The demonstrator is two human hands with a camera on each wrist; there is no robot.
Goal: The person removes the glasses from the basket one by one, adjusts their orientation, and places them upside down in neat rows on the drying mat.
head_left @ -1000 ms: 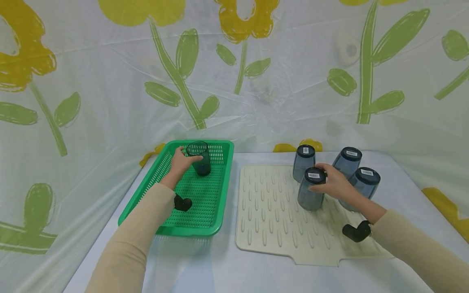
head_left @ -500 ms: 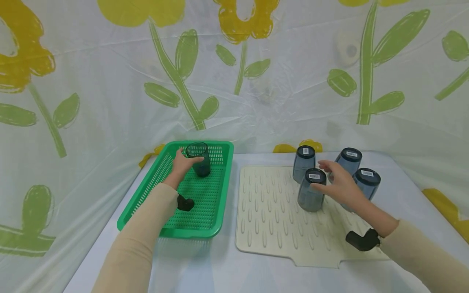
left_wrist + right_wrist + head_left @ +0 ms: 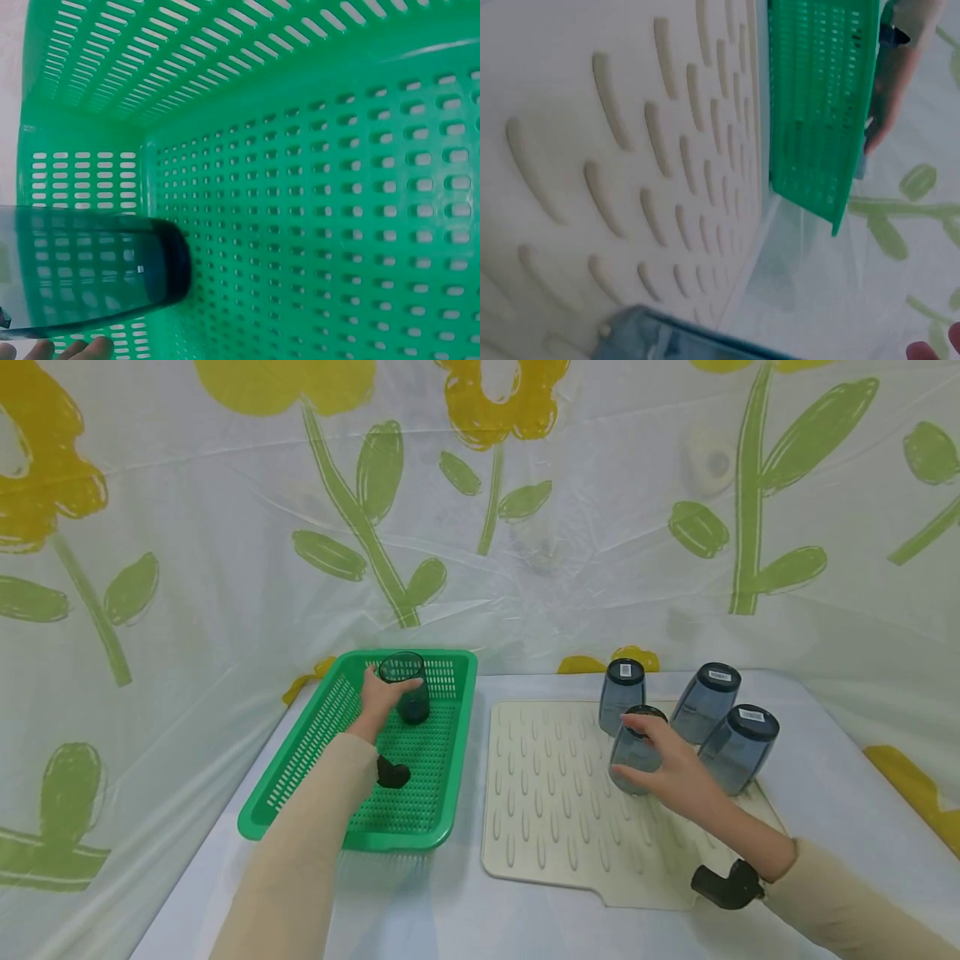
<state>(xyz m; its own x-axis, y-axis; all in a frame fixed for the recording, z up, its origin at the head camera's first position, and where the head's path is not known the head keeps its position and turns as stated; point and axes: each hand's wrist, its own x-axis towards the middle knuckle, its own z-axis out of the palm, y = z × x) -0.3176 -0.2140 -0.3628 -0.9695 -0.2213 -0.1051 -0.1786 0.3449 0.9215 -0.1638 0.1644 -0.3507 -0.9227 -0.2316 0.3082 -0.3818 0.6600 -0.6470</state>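
In the head view my left hand (image 3: 378, 697) holds a dark, clear tumbler (image 3: 414, 708) standing upright at the far end of a green basket (image 3: 450, 777). The left wrist view shows this tumbler (image 3: 97, 270) with several fingertips (image 3: 99, 347) along its side. On the right, my right hand (image 3: 671, 772) spreads thumb and fingers in a C in front of an upside-down tumbler (image 3: 624, 764), partly covering it. In the right wrist view, fingertips (image 3: 922, 350) appear apart from that tumbler (image 3: 682, 341); contact elsewhere is hidden.
Three more upside-down tumblers stand close by: one behind (image 3: 621, 697), one at back right (image 3: 703, 706), one at right (image 3: 737, 752). A cream ridged drying mat (image 3: 540, 810) lies beneath the group. Behind the table hangs a flowered plastic sheet (image 3: 585, 585).
My right hand drew back from the front tumbler's top, then came lower and left across its front. My left forearm shifted slightly right; the tumbler in the basket stays put.
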